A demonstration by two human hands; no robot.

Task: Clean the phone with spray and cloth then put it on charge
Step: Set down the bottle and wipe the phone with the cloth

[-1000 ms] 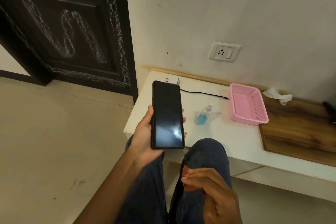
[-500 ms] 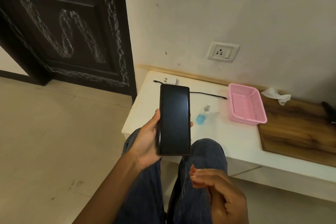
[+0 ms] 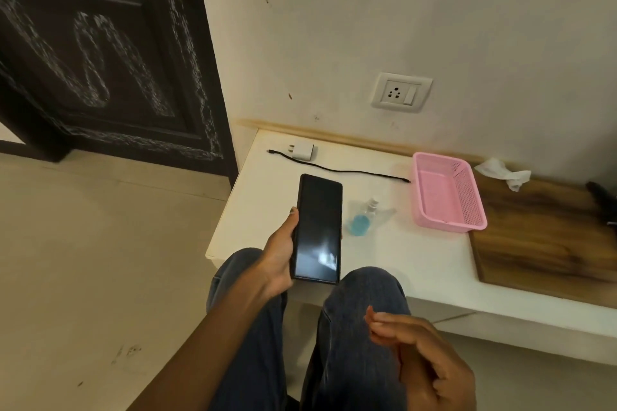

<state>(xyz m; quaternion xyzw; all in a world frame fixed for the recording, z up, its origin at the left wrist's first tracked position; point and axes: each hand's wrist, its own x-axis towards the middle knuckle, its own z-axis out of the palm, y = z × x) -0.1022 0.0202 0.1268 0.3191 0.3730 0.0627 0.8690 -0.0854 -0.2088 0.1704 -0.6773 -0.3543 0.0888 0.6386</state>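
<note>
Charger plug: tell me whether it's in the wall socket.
Out. The charger plug lies on the white shelf; the wall socket is empty.

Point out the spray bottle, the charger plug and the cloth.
spray bottle [image 3: 360,223]: head view, on its blue lower body.
charger plug [image 3: 303,151]: head view, on the white adapter's top face.
cloth [image 3: 504,172]: head view, on the crumpled white middle.

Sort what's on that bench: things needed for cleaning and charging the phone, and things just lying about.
Needed: phone in left hand, spray bottle, white cloth, charger plug, black cable, wall socket.

Lying about: pink basket, wooden board.
</note>
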